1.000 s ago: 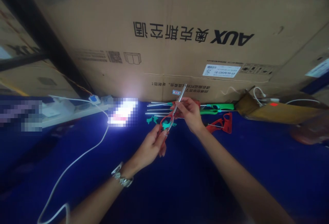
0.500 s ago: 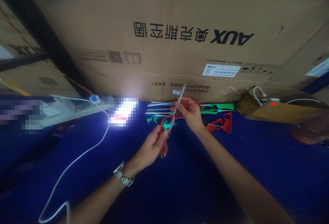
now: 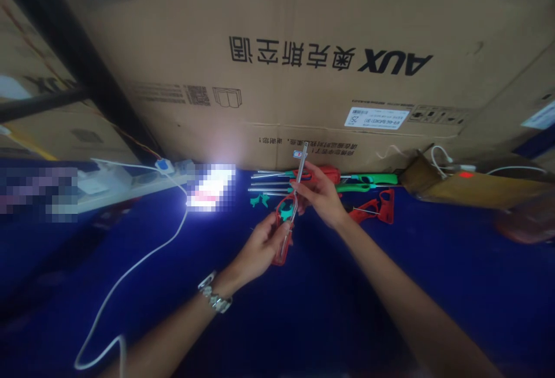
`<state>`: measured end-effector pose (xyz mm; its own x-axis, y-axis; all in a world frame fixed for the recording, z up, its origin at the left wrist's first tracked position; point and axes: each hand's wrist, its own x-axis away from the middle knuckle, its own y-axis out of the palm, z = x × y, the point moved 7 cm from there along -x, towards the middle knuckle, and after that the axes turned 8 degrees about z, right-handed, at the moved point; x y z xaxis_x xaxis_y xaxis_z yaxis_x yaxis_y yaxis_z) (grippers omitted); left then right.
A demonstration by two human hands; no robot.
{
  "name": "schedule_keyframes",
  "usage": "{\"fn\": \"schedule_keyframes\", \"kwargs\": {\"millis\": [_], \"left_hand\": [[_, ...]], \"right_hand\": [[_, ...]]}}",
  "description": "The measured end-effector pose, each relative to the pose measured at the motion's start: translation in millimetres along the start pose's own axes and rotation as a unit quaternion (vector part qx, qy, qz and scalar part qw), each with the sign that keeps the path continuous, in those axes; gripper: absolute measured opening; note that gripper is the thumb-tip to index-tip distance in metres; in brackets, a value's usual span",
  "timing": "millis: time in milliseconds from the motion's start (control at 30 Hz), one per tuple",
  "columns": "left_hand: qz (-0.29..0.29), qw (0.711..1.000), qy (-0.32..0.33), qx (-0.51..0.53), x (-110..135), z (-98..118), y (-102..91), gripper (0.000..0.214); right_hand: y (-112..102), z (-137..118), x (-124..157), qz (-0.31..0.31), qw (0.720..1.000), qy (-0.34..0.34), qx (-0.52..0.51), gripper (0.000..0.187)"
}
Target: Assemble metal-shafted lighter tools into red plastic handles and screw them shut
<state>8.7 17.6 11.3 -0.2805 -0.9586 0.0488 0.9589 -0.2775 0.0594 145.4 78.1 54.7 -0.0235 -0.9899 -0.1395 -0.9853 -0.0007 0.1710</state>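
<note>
A red long-necked lighter (image 3: 281, 255) with a metal tube and a teal trigger piece stands tilted between my hands; one side of its handle looks open. My left hand (image 3: 260, 244) is closed around the handle from the left. The fingers of my right hand (image 3: 324, 196) pinch the metal tube (image 3: 302, 164) just above the handle. Behind them, several lighters with green handles (image 3: 376, 179) and metal tubes lie side by side, along with a red handle (image 3: 327, 174). Small teal pieces (image 3: 259, 200) lie left of my hands. Red handle parts (image 3: 375, 209) rest to the right.
A big cardboard carton (image 3: 286, 100) stands upright behind the blue work surface (image 3: 347, 308). At left are a bright, blurred-out screen, a power strip (image 3: 143, 188) and a white cable (image 3: 143, 259). An open small cardboard box (image 3: 481, 188) with a white cable stands at right.
The lighter has turned slightly more upright, and more of its red handle shows below my left fingers. Both hands keep hold of it. The view has shifted a little.
</note>
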Motion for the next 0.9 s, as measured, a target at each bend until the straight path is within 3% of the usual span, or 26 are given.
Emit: {"fn": "schedule_keyframes", "kwargs": {"millis": [200,400,500,600,733,900], "left_hand": [[-0.023,0.999,0.037,0.015,-3.1,10.2,0.2,0.036],[-0.040,0.996,-0.040,0.068,-4.0,5.0,-3.7,0.044],[-0.009,0.994,-0.046,0.096,-8.6,6.1,-11.9,0.051],[0.031,0.998,-0.017,0.056,-13.7,12.5,-23.4,0.043],[0.056,0.998,-0.010,0.023,-16.9,18.2,-35.0,0.034],[0.022,0.998,-0.028,0.057,-17.1,16.0,-35.2,0.026]], "right_hand": [[5.9,-1.6,0.7,-0.026,1.000,-0.005,-0.013,0.082],[10.7,-1.6,3.1,-0.036,0.999,-0.002,-0.020,0.091],[18.6,3.6,7.6,-0.046,0.999,0.012,-0.021,0.094],[29.7,9.7,11.8,-0.073,0.997,0.021,-0.017,0.092],[39.9,12.9,12.9,-0.101,0.995,0.002,-0.013,0.082],[42.8,13.8,14.3,-0.102,0.995,-0.009,-0.012,0.044]]}}
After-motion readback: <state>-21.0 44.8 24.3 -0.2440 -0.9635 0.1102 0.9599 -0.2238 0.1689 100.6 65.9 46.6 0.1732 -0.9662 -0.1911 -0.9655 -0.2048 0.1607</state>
